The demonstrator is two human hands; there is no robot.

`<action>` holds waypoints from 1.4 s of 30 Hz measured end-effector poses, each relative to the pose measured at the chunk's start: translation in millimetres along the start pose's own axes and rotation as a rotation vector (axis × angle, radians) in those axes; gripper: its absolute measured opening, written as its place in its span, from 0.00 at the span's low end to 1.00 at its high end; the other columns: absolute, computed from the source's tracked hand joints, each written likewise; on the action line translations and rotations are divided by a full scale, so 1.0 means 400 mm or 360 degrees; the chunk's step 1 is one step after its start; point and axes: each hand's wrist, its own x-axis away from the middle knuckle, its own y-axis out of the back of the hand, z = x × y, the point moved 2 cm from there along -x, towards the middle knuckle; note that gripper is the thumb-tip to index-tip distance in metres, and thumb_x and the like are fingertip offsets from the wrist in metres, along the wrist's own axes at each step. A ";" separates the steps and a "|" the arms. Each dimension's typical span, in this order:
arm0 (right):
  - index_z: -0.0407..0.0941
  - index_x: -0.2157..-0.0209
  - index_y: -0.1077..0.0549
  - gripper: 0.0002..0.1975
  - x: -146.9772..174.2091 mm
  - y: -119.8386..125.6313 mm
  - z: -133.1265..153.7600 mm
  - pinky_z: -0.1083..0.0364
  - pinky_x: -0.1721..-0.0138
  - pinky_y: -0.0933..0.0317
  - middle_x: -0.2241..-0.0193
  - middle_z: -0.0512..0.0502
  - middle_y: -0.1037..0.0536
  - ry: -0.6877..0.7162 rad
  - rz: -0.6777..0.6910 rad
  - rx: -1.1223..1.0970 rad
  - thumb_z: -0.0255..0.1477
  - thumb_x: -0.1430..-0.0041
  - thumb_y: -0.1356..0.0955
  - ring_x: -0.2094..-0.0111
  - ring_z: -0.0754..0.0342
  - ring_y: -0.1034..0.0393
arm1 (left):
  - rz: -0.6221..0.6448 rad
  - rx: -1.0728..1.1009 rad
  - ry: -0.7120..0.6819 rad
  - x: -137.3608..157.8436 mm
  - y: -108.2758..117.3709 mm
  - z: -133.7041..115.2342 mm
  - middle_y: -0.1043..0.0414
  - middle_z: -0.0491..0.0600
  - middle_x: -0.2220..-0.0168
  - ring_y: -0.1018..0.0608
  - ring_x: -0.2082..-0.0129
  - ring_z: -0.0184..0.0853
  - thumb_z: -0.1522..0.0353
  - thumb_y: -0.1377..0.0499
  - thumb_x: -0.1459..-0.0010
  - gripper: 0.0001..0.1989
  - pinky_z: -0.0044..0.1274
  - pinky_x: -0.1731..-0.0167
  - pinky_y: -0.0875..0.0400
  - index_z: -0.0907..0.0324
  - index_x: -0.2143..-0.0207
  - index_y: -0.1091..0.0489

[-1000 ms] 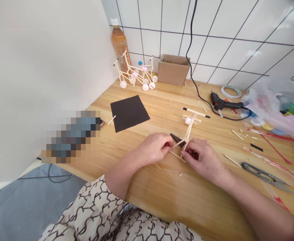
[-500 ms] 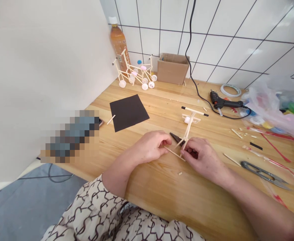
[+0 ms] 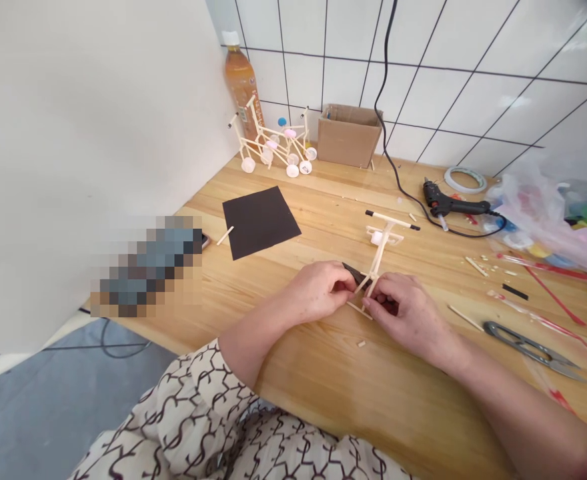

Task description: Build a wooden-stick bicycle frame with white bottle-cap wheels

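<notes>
A small bike frame made of pale wooden sticks stands on the table, its black-tipped handlebar at the top. My right hand pinches one of its lower sticks between thumb and fingers. From the other side, my left hand has closed fingertips at the frame's other lower stick; the exact contact is partly hidden. Under both hands lies a thin wooden stick, its left end near my left fingers. Behind the frame's foot is a dark pointed tool, mostly covered. A short stick offcut lies nearer to me.
Thread snips and a loose stick lie right. Farther back are a glue gun, tape roll and plastic bags. Finished stick bikes, a bottle, a cardboard box and black sheet stand or lie beyond.
My left hand has moved right, from the loose stick's left end to the lower part of the bike frame. My right hand keeps its pinch. The view has shifted slightly.
</notes>
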 end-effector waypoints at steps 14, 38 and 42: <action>0.44 0.79 0.34 0.10 0.002 0.002 -0.004 0.55 0.68 0.47 0.79 0.51 0.31 -0.0013 0.0033 -0.0003 0.27 0.44 0.35 0.75 0.56 0.37 | -0.0016 0.0166 0.0023 -0.010 -0.002 0.003 0.27 0.46 0.72 0.27 0.73 0.30 0.73 0.42 0.48 0.04 0.20 0.73 0.35 0.61 0.71 0.26; 0.44 0.76 0.31 0.05 0.030 -0.008 0.010 0.49 0.62 0.49 0.73 0.46 0.30 0.0095 0.0041 0.0468 0.29 0.47 0.33 0.67 0.50 0.38 | 0.0022 0.0072 0.0020 -0.001 0.015 0.002 0.27 0.46 0.73 0.28 0.73 0.29 0.72 0.42 0.46 0.04 0.20 0.72 0.36 0.61 0.71 0.27; 0.44 0.76 0.30 0.06 0.031 -0.007 0.012 0.50 0.62 0.50 0.74 0.46 0.30 0.0132 0.0023 0.0476 0.28 0.46 0.34 0.67 0.50 0.39 | 0.0004 0.0035 0.0034 -0.001 0.017 0.003 0.28 0.46 0.73 0.29 0.73 0.29 0.72 0.42 0.47 0.04 0.20 0.72 0.37 0.61 0.72 0.28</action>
